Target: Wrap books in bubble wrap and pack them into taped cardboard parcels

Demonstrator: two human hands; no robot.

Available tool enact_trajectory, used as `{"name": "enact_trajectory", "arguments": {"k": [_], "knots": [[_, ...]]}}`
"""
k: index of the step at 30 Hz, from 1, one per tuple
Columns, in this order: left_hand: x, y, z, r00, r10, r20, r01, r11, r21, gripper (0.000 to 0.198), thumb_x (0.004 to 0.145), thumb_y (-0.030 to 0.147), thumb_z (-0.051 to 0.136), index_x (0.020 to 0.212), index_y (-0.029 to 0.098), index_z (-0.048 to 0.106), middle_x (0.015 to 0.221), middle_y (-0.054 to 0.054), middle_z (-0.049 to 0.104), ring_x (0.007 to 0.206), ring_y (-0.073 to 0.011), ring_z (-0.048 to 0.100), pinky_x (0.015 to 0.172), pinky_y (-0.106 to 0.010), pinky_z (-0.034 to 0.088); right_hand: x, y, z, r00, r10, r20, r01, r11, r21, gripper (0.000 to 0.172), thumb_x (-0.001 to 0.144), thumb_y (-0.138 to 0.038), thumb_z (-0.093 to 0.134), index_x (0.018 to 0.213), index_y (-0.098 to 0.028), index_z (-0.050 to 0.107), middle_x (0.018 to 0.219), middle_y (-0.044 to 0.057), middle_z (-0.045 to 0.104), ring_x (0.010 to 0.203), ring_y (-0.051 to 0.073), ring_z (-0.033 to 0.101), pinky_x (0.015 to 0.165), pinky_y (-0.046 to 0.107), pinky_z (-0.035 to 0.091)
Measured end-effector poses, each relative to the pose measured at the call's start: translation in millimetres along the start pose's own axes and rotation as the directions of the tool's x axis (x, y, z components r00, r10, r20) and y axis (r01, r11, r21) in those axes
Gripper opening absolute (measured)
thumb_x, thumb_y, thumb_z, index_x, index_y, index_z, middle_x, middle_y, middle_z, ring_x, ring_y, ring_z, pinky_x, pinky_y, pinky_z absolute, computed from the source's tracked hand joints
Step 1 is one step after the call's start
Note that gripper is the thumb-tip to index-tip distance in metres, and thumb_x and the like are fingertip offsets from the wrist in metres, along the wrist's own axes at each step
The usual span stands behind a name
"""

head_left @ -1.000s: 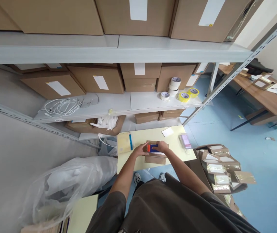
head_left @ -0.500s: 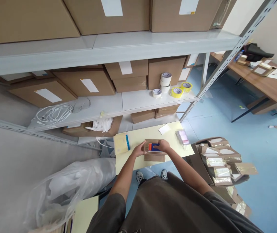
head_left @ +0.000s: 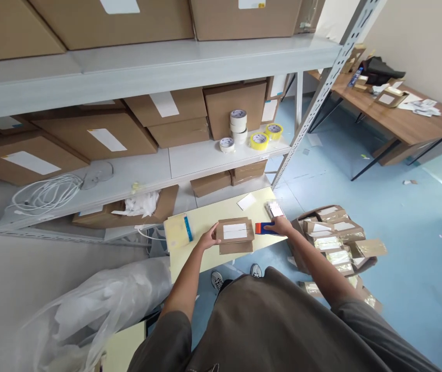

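On the pale yellow table [head_left: 205,209] lies a small cardboard box [head_left: 247,232], with a white label [head_left: 234,231] on its top and a flap sticking out along the near side. My left hand [head_left: 208,238] grips the box's left end, thumb along the upper edge. Just right of the box, my right hand [head_left: 282,226] is closed around a blue handheld tool [head_left: 268,228] with an orange-red end. That end points at the box and stands apart from it. The tool's exact kind is too small to make out.
A yellowish packet [head_left: 177,231] and a white card [head_left: 246,201] lie on the table. Tape rolls [head_left: 259,140] stand on the shelf [head_left: 201,160] ahead. On the floor to the right, a large carton holds several taped boxes [head_left: 339,257]. Clear plastic wrapping [head_left: 120,294] bulges at left.
My right hand has drawn the blue tool off the box top to the right, uncovering the white label. My left hand stays at the box's left end. The view has turned right.
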State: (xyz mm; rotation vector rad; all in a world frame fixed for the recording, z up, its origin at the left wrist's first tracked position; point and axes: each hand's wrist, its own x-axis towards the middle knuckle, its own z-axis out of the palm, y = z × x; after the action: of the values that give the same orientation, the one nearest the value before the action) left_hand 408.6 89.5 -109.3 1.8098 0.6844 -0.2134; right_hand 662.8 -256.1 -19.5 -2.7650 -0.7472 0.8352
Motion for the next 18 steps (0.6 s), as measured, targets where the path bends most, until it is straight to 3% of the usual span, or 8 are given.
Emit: {"name": "enact_trajectory", "arguments": {"k": [3,7,13,18], "knots": [[0.1,4.8,3.3,1.0,-0.019,-0.013,0.019,1.0,-0.014,0.107,0.052,0.02,0.093,0.153,0.024,0.06,0.105,-0.005,0.078,0.098,-0.0265,0.073,0.091,-0.029,0.053,2.0,31.0,-10.6,1.0,-0.023,-0.013,0.023,0.999,0.023,0.049,0.083,-0.067,0.079,0.086,-0.019,0.076,0.086,0.013,0.077,0.081,0.026,0.071,0.068,0.03,0.046],[-2.0,15.1,10.7,1.0,-0.018,-0.008,0.018,1.0,0.012,0.106,0.054,0.017,0.091,0.155,0.022,0.057,0.104,-0.005,0.078,0.095,-0.0269,0.073,0.09,-0.03,0.052,11.6,46.0,-22.1,0.998,-0.058,0.02,0.057,0.998,0.035,0.049,0.083,-0.066,0.079,0.088,-0.018,0.077,0.087,0.013,0.077,0.08,0.026,0.071,0.068,0.031,0.047],[-3.4,21.9,18.4,0.999,-0.035,-0.026,0.036,0.998,0.05,0.109,0.056,0.016,0.091,0.158,0.023,0.054,0.1,-0.004,0.078,0.097,-0.0278,0.073,0.09,-0.031,0.052,14.1,45.8,-28.0,0.998,-0.053,0.028,0.054,0.998,-0.025,0.046,0.085,-0.063,0.079,0.095,-0.018,0.079,0.1,0.016,0.079,0.091,0.03,0.073,0.071,0.032,0.048],[-1.0,18.9,20.4,0.999,-0.034,-0.008,0.034,0.998,0.055,0.113,0.057,0.022,0.091,0.162,0.026,0.049,0.108,-0.006,0.078,0.101,-0.0273,0.073,0.092,-0.032,0.053,8.8,28.6,-7.9,0.999,-0.006,-0.036,0.002,0.994,-0.108,0.045,0.087,-0.058,0.08,0.105,-0.016,0.079,0.112,0.022,0.077,0.104,0.035,0.073,0.081,0.036,0.051]]}}
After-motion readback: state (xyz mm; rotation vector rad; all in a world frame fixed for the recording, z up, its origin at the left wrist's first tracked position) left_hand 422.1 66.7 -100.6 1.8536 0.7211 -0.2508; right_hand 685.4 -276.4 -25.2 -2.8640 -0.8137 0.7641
